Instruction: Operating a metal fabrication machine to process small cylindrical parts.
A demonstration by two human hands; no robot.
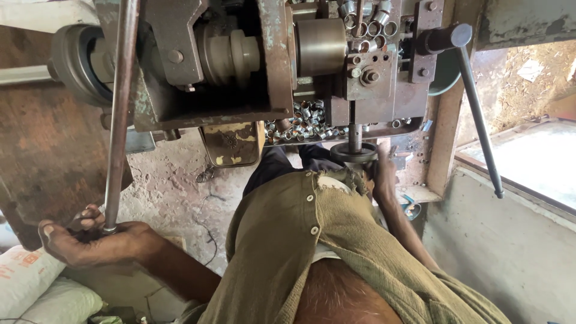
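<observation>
Your left hand (90, 240) loosely cups the long lever's (119, 114) end; your right hand (383, 174) seemingly grips the handwheel (354, 153) at the machine's (252, 60) lower edge.

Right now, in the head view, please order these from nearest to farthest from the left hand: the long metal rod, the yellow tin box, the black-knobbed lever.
1. Long metal rod: its lower end sits in the left hand.
2. Yellow tin box: centre, under the machine.
3. Black-knobbed lever: far side, by the window.

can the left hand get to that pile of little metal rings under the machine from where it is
Probably not at once. The left hand is wrapped around the end of the long lever rod, far to the side of the metal rings, and the person's own torso and the machine body lie between.
</observation>
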